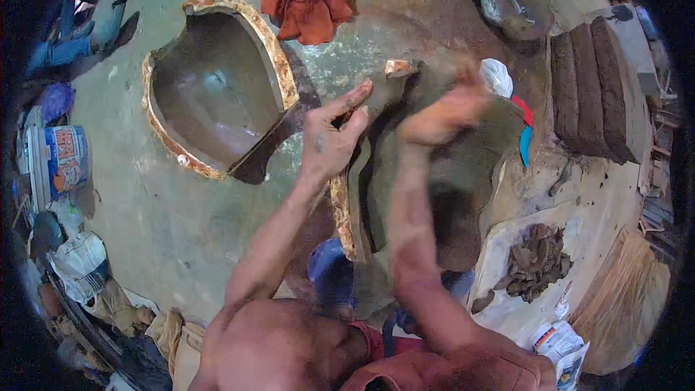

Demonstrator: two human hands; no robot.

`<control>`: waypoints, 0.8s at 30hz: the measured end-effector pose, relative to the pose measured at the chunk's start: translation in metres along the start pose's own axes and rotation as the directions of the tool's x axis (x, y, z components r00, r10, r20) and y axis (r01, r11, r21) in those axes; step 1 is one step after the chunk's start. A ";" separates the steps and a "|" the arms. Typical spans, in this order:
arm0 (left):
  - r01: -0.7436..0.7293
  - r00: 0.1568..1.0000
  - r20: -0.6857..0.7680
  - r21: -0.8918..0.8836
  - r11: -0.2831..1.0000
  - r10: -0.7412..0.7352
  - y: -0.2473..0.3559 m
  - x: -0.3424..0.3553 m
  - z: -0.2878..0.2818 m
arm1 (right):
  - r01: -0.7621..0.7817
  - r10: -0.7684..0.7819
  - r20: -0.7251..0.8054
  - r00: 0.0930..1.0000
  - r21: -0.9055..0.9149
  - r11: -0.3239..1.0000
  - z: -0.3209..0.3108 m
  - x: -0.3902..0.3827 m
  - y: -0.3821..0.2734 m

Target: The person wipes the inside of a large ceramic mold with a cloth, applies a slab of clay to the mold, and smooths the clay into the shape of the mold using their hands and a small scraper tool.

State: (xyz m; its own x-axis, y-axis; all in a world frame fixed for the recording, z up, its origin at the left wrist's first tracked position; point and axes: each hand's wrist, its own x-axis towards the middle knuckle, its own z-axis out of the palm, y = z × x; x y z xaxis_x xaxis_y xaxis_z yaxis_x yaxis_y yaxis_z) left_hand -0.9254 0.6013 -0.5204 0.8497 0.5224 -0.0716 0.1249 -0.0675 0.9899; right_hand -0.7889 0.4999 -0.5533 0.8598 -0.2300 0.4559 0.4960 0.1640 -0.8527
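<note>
A mould with a chipped pale rim lies in front of me, its hollow covered with smooth grey-brown clay. My left hand is at its left side, index finger and thumb stretched out and apart near the clay edge; whether they touch it I cannot tell. Over the clay, my right hand is smeared by motion and its fingers cannot be read. A white bundle sits just beyond it, beside a red curved piece and a blue curved piece.
Another clay-lined mould stands at left. Beyond are a red cloth and a basin. Stacked clay slabs and a board with clay scraps are at right. A printed tub stands far left.
</note>
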 end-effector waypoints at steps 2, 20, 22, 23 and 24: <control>-0.064 0.998 0.011 -0.050 0.997 0.064 -0.014 0.004 0.001 | 0.082 -0.048 0.141 0.989 -0.245 0.966 0.004 -0.039 0.014; -0.060 0.998 0.022 -0.073 0.996 0.061 -0.010 0.010 0.002 | 0.097 0.168 0.554 0.816 -0.417 0.904 -0.022 -0.091 -0.023; -0.107 0.994 -0.012 -0.016 0.994 0.107 -0.010 0.008 -0.001 | 0.015 0.150 0.543 0.826 -0.286 0.958 -0.028 -0.088 -0.031; -0.127 0.992 -0.021 -0.003 0.992 0.127 -0.011 0.008 -0.002 | 0.020 0.126 0.537 0.834 -0.257 0.966 -0.034 -0.090 -0.036; -0.092 0.996 -0.012 -0.001 0.996 0.092 -0.012 0.008 -0.004 | 0.027 0.104 0.528 0.843 -0.235 0.972 -0.043 -0.092 -0.041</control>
State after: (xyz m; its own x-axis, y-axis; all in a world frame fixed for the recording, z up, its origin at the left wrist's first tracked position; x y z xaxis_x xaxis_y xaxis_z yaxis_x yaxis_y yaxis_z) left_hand -0.9221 0.6096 -0.5321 0.8516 0.5238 0.0211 0.0460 -0.1147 0.9923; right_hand -0.8933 0.4732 -0.5708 0.8402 0.3297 0.4304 0.4770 -0.0720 -0.8760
